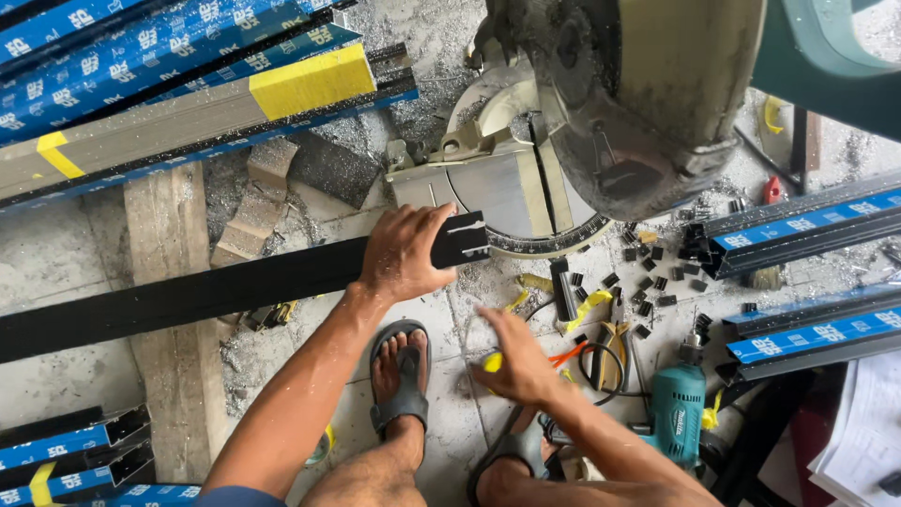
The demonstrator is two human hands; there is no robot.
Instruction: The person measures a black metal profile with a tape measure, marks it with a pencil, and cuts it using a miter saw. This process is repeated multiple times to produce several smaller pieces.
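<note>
My left hand [405,253] grips a long black metal profile [188,293] close to its right end, which lies at the base of a mitre saw [526,183]. The saw's dusty blade guard [638,94] hangs above the turntable. My right hand [518,361] is closed around a small yellow object [492,361], low over the floor near a pair of orange-handled pliers [568,355]. Both my feet in dark sandals [399,376] rest on the tiles below the profile.
Blue-wrapped metal profiles are stacked at top left [141,56], bottom left [66,446] and right [807,225]. Several short black offcuts [648,282] and metal shavings litter the floor. A teal power drill [678,408] lies at lower right, beside papers [868,432]. A wooden plank [174,310] runs under the black profile.
</note>
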